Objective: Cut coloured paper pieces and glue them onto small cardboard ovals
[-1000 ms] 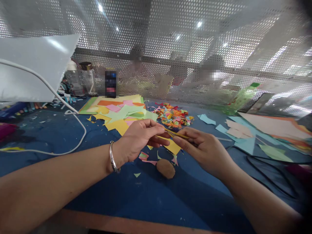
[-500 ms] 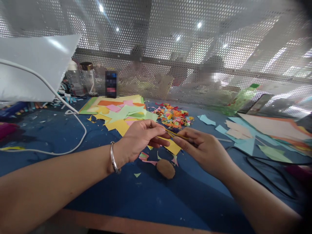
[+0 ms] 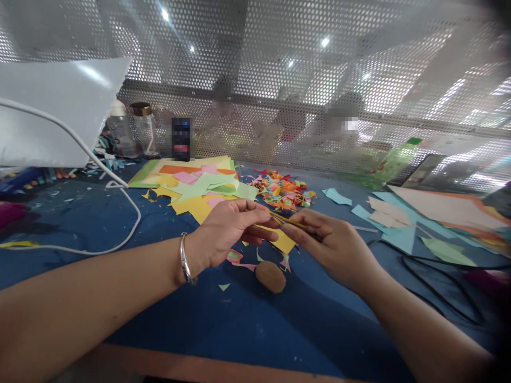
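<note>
My left hand [image 3: 239, 226], with a silver bangle at its wrist, pinches one end of a thin yellow paper strip [image 3: 290, 221] between thumb and index finger. The other fingers are loosely bent below. My right hand [image 3: 327, 234] is closed on the strip's other end. A dark, thin part shows beneath the right fingers, too hidden to name. Both hands hover over the blue table. Under them lie a brown, roundish cardboard piece [image 3: 270, 276], a yellow paper sheet [image 3: 284, 242] and a few pink and green scraps [image 3: 235, 256].
Coloured paper sheets [image 3: 199, 186] are stacked behind my left hand, beside a pile of small scraps [image 3: 285, 189]. Blue and pink papers [image 3: 403, 234] and a black cable [image 3: 435, 287] lie right. A white cable [image 3: 138, 213], bottles [image 3: 143, 130] and a phone [image 3: 182, 139] stand left, before a perforated screen.
Almost nothing differs. The whole view has shifted a few pixels, and both hands keep their hold on the yellow strip, with its angle barely altered.
</note>
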The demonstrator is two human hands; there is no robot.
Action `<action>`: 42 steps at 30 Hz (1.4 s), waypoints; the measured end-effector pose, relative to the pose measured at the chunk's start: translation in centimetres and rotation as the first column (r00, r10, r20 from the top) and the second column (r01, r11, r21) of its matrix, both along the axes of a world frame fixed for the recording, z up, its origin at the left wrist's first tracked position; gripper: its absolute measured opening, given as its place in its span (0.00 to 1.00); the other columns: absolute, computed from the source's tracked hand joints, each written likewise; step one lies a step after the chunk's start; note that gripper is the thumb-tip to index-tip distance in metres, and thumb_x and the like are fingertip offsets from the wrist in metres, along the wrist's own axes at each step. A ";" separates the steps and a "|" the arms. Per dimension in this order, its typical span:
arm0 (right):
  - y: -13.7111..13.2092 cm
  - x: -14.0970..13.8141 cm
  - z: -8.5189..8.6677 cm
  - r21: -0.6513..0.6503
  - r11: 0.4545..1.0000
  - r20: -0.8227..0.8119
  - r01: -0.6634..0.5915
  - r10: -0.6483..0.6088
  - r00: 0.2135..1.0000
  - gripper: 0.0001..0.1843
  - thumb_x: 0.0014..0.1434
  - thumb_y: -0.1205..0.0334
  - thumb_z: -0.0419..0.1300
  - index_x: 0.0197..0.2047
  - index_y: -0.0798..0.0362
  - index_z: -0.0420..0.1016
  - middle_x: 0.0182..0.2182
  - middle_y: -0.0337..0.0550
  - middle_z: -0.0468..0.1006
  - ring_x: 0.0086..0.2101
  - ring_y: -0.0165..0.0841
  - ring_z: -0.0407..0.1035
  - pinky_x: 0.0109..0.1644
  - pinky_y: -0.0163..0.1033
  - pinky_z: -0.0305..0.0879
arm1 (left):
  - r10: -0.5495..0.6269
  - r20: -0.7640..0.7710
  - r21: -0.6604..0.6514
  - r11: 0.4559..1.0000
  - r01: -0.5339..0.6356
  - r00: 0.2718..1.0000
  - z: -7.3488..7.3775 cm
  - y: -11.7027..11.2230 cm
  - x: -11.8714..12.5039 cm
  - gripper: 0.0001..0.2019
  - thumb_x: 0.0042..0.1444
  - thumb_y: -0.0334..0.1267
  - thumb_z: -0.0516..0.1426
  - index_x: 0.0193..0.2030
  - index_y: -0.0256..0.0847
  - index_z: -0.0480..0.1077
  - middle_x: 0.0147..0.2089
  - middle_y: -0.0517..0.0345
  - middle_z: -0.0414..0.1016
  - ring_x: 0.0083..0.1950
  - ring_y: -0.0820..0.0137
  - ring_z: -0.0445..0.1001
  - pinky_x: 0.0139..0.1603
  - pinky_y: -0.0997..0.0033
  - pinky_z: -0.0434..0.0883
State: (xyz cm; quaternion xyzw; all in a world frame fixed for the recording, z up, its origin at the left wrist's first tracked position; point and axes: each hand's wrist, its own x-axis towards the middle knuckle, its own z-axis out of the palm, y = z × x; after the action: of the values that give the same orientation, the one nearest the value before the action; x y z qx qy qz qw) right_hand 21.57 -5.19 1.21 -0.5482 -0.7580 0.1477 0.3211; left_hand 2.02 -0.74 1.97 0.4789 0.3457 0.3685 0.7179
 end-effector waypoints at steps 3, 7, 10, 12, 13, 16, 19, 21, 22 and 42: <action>0.0 0.0 -0.1 -0.005 1.000 -0.003 0.001 -0.001 1.000 0.21 0.65 0.43 0.54 0.32 0.51 0.71 0.24 0.37 0.69 0.24 0.29 0.61 0.28 0.34 0.57 | -0.006 -0.008 0.000 1.000 0.006 1.000 0.0 0.0 0.0 0.06 0.57 0.30 0.61 0.30 0.36 0.69 0.31 0.59 0.79 0.28 0.75 0.79 0.29 0.77 0.66; 0.0 0.0 -0.2 -0.011 1.000 -0.008 0.009 -0.009 1.000 0.20 0.64 0.43 0.54 0.32 0.51 0.72 0.23 0.37 0.68 0.24 0.29 0.61 0.28 0.35 0.56 | -0.018 -0.018 0.008 1.000 0.018 1.000 0.0 0.1 0.0 0.06 0.57 0.31 0.61 0.30 0.35 0.70 0.30 0.59 0.79 0.29 0.75 0.79 0.29 0.78 0.66; 0.0 0.1 -0.3 -0.018 1.000 -0.017 0.008 -0.008 1.000 0.20 0.64 0.44 0.55 0.32 0.51 0.72 0.24 0.37 0.69 0.25 0.29 0.60 0.28 0.35 0.56 | -0.015 -0.022 0.012 1.000 0.016 1.000 -0.1 0.1 -0.1 0.06 0.57 0.31 0.61 0.29 0.35 0.70 0.32 0.57 0.80 0.29 0.75 0.79 0.30 0.77 0.66; 0.0 0.1 -0.3 -0.018 1.000 -0.025 0.002 -0.002 1.000 0.20 0.65 0.44 0.55 0.32 0.51 0.72 0.24 0.37 0.69 0.25 0.29 0.61 0.27 0.34 0.56 | -0.017 -0.023 0.017 1.000 0.018 1.000 -0.1 0.1 -0.1 0.07 0.57 0.31 0.61 0.29 0.35 0.71 0.32 0.57 0.80 0.29 0.75 0.79 0.30 0.77 0.66; 0.0 0.1 -0.3 -0.013 1.000 -0.026 0.001 -0.001 1.000 0.20 0.65 0.44 0.55 0.32 0.51 0.72 0.24 0.37 0.69 0.25 0.29 0.60 0.27 0.34 0.56 | -0.019 -0.024 0.019 1.000 0.019 1.000 -0.1 0.1 -0.1 0.07 0.57 0.32 0.61 0.29 0.34 0.71 0.32 0.57 0.80 0.29 0.75 0.79 0.30 0.77 0.66; 0.0 0.1 -0.3 -0.009 1.000 -0.026 0.003 -0.003 1.000 0.19 0.64 0.44 0.55 0.32 0.51 0.71 0.24 0.36 0.68 0.24 0.28 0.60 0.27 0.34 0.56 | -0.014 -0.042 0.025 1.000 0.015 0.999 0.0 0.0 -0.1 0.06 0.57 0.31 0.62 0.29 0.34 0.72 0.30 0.57 0.79 0.28 0.75 0.79 0.30 0.77 0.66; 0.0 0.2 -0.3 -0.021 1.000 -0.024 0.005 -0.006 1.000 0.18 0.64 0.45 0.55 0.32 0.51 0.70 0.24 0.36 0.68 0.23 0.28 0.59 0.26 0.34 0.55 | -0.009 -0.074 0.030 0.999 0.012 0.997 0.2 0.0 -0.1 0.06 0.57 0.30 0.61 0.29 0.34 0.72 0.26 0.58 0.78 0.27 0.75 0.78 0.30 0.77 0.66; 0.0 0.2 -0.4 -0.023 1.000 -0.014 0.010 -0.010 1.000 0.18 0.64 0.45 0.55 0.32 0.51 0.70 0.23 0.35 0.68 0.22 0.28 0.59 0.25 0.34 0.55 | -0.009 -0.087 0.028 1.000 0.011 0.996 0.3 0.0 -0.1 0.06 0.57 0.29 0.61 0.30 0.34 0.71 0.25 0.58 0.78 0.27 0.75 0.78 0.29 0.78 0.65; 0.0 0.2 -0.4 -0.020 1.000 -0.008 0.011 -0.011 1.000 0.18 0.64 0.46 0.55 0.32 0.51 0.70 0.23 0.36 0.68 0.23 0.28 0.59 0.26 0.34 0.55 | -0.009 -0.091 0.026 1.000 0.011 0.996 0.3 0.0 0.0 0.06 0.57 0.29 0.61 0.29 0.34 0.71 0.25 0.58 0.78 0.27 0.75 0.78 0.29 0.78 0.65; -0.3 -0.1 -0.3 -0.031 1.000 -0.025 0.006 -0.007 1.000 0.20 0.64 0.43 0.56 0.33 0.52 0.73 0.24 0.38 0.70 0.23 0.28 0.59 0.25 0.34 0.55 | -0.019 -0.206 0.050 0.998 0.030 0.978 1.1 -0.2 -0.2 0.09 0.57 0.29 0.60 0.26 0.34 0.70 0.24 0.55 0.79 0.25 0.74 0.78 0.27 0.77 0.66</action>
State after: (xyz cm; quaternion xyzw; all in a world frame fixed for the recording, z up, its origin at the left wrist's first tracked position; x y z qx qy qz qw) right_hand 21.44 -5.45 0.87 -0.5535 -0.7497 0.1654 0.3228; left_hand 1.82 -0.94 3.05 0.5375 0.4023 0.3170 0.6698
